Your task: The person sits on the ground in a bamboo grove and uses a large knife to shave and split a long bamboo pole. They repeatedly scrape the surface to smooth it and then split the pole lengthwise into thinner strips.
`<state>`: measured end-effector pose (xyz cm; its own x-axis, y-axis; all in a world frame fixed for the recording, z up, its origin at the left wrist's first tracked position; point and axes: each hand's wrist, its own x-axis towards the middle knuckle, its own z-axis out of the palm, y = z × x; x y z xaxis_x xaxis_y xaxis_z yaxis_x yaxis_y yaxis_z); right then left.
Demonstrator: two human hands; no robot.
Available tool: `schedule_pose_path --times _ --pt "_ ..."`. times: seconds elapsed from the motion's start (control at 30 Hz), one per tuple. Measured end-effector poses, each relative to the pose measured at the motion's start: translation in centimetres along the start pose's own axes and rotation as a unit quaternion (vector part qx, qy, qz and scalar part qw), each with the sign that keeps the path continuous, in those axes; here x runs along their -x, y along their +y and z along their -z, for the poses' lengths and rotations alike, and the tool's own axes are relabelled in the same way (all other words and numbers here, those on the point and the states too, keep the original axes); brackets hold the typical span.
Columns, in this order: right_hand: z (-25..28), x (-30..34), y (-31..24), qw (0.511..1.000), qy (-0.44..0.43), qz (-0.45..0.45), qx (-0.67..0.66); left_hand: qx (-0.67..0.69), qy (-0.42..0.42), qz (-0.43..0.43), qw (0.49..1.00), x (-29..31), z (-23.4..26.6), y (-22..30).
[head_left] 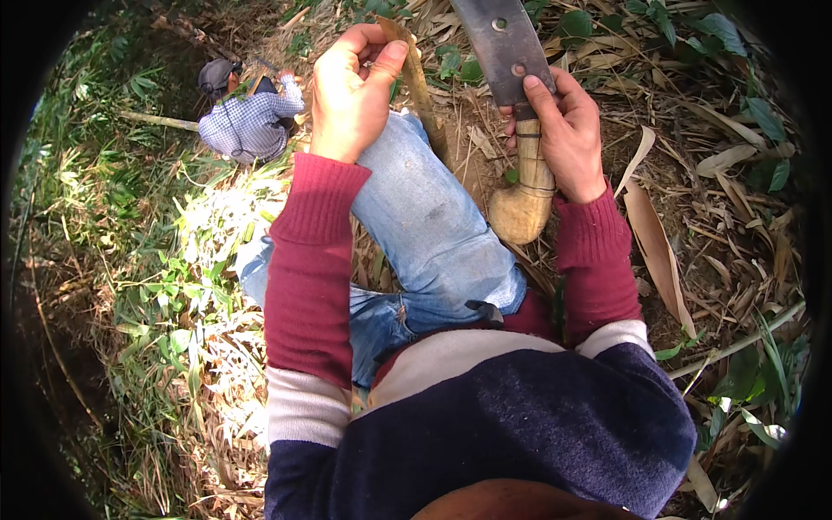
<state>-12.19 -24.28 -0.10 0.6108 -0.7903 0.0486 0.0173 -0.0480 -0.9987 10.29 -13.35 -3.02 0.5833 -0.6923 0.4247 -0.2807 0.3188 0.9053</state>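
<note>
My left hand (351, 102) pinches a narrow brown strip (422, 91), which looks like bamboo, near its upper end between thumb and fingers. The strip slants down to the right, past my knee. My right hand (568, 134) grips a machete where the blade meets the handle. Its thumb lies flat on the dark metal blade (510, 52), which has two holes and runs out of view at the top. Toward me hangs the pale wooden handle (527, 186), bound with thin bands and ending in a rounded knob. Blade and strip are apart.
My leg in blue jeans (425, 204) is bent between my arms. Dry leaves (654, 247) and green plants cover the ground on the right. At the far left another person (247, 121) in a checked shirt and cap sits by a pole (160, 120) among grasses.
</note>
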Motion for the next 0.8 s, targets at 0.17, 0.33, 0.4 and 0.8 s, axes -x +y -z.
schedule_pose_path --times 0.17,0.33,0.4,0.8 --pt "-1.6 0.6 -2.5 0.993 -0.030 0.081 0.080 -0.041 0.041 -0.021 0.998 0.5 -0.4 1.2" --pt "-3.9 -0.3 -3.4 0.937 0.026 0.285 0.200 -0.029 0.069 -0.011 0.997 0.5 -0.6 1.5" --pt "-5.0 0.6 -6.0 0.956 0.010 0.240 0.168 -0.027 0.068 -0.014 0.997 0.4 -0.2 1.1" --pt "-6.1 0.4 -7.1 0.901 0.004 0.349 0.258 -0.009 0.063 -0.006 0.998 0.3 -0.2 0.7"
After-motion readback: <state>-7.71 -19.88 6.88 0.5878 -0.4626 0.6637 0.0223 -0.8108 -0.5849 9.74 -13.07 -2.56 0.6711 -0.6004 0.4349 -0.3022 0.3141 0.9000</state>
